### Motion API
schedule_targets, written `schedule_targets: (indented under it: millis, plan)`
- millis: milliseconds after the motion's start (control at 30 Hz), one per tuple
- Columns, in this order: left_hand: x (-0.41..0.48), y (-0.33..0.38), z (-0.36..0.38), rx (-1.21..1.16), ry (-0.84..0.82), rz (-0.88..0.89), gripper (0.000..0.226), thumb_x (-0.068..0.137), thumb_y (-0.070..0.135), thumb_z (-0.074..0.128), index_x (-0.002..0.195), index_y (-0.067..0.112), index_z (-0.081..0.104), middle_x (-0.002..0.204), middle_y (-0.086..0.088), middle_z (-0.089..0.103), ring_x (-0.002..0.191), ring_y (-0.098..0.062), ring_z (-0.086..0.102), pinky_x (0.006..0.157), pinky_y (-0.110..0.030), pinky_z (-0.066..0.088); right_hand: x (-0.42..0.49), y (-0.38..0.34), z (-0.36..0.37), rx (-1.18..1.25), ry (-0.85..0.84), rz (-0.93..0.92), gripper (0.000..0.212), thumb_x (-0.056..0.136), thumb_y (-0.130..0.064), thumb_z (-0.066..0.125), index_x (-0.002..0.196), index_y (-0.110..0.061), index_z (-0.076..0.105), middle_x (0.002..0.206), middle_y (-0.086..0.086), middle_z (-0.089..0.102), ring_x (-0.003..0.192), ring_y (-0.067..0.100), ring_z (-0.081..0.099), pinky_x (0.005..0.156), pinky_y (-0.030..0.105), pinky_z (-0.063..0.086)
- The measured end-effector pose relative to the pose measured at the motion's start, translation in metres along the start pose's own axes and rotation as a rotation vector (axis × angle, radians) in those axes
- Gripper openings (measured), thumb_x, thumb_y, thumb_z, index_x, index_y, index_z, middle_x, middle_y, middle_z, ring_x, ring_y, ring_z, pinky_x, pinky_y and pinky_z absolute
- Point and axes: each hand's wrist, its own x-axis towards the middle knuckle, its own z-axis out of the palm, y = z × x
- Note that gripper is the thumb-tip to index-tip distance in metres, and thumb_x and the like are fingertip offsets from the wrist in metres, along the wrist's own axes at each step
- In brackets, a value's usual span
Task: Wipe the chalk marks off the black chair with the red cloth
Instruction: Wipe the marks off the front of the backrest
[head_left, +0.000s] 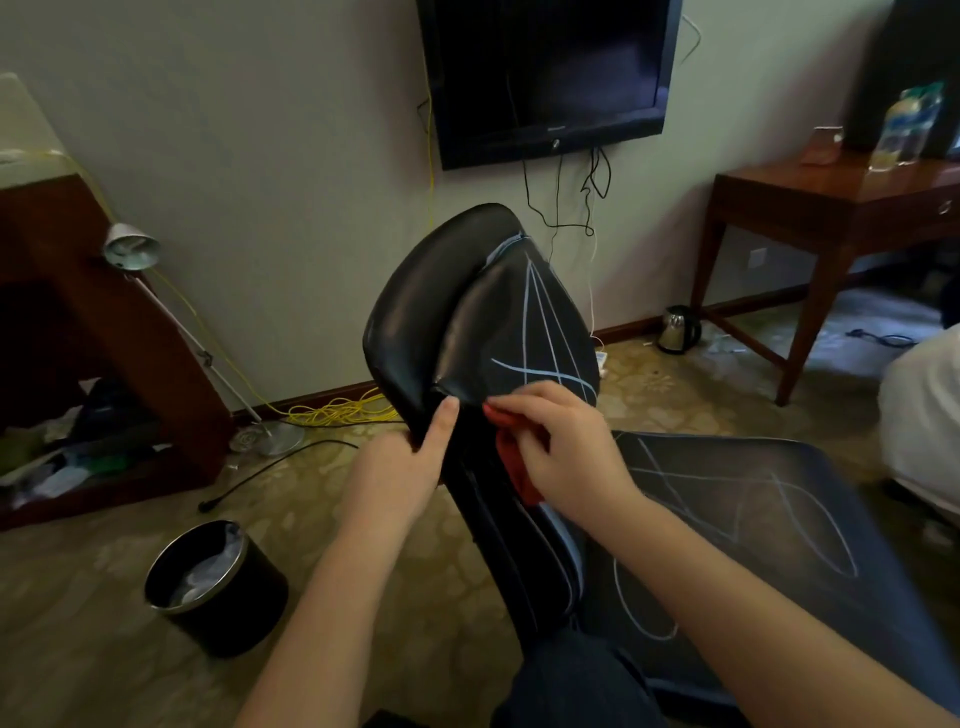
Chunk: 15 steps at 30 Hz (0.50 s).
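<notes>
Nearest the camera, the black chair lay tipped, its seat at about four o'clock carrying loops and crossing chalk marks not yet wiped. Just beyond, the right hand had its grip closed around the bunched red cloth, pressed at the lower edge of the backrest. At nine o'clock from it, the left hand clamped the backrest's edge, thumb on the leather. Above both, toward twelve o'clock, white lines fanned across the backrest. A good wipe would likely need steady bracing from the left, firm strokes following each line upward, and refolding the cloth to a clean face.
</notes>
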Motion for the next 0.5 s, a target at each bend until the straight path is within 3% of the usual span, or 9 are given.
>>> schedule_targets:
  millis: [100, 200, 333, 500]
  plan:
    - [0.002, -0.007, 0.002, 0.003, 0.036, 0.014, 0.062, 0.089, 0.064, 0.056, 0.069, 0.008, 0.072, 0.066, -0.01, 0.071, 0.073, -0.028, 0.068, 0.074, -0.043, 0.056, 0.01, -0.018, 0.022, 0.032, 0.048, -0.078, 0.029, 0.09, -0.009, 0.058, 0.115, -0.012, 0.072, 0.112, 0.002, 0.066, 0.106, 0.016, 0.061, 0.096, 0.026, 0.049]
    - [-0.002, -0.015, 0.007, -0.036, 0.093, 0.009, 0.059, 0.083, 0.065, 0.059, 0.065, 0.011, 0.069, 0.061, -0.004, 0.068, 0.066, -0.023, 0.067, 0.064, -0.037, 0.053, -0.012, -0.009, 0.04, 0.0, 0.049, -0.075, 0.036, 0.091, -0.021, 0.049, 0.117, -0.012, 0.072, 0.113, 0.001, 0.066, 0.107, 0.015, 0.06, 0.095, 0.028, 0.05]
    - [-0.005, -0.015, 0.01, -0.006, 0.119, 0.027, 0.044, 0.091, 0.053, 0.059, 0.061, 0.021, 0.061, 0.059, 0.003, 0.062, 0.058, -0.013, 0.059, 0.049, -0.025, 0.039, -0.056, 0.024, 0.043, -0.056, 0.013, 0.006, 0.029, 0.084, -0.005, 0.07, 0.11, -0.017, 0.075, 0.113, -0.007, 0.065, 0.107, 0.008, 0.061, 0.093, 0.032, 0.054]
    - [-0.008, -0.014, 0.013, 0.021, 0.124, 0.069, 0.045, 0.094, 0.05, 0.056, 0.06, 0.02, 0.058, 0.059, -0.001, 0.061, 0.056, -0.014, 0.057, 0.046, -0.024, 0.035, -0.059, 0.033, 0.023, 0.006, -0.011, 0.108, 0.034, 0.081, 0.005, 0.068, 0.101, -0.02, 0.077, 0.105, -0.011, 0.069, 0.101, 0.007, 0.065, 0.09, 0.036, 0.056]
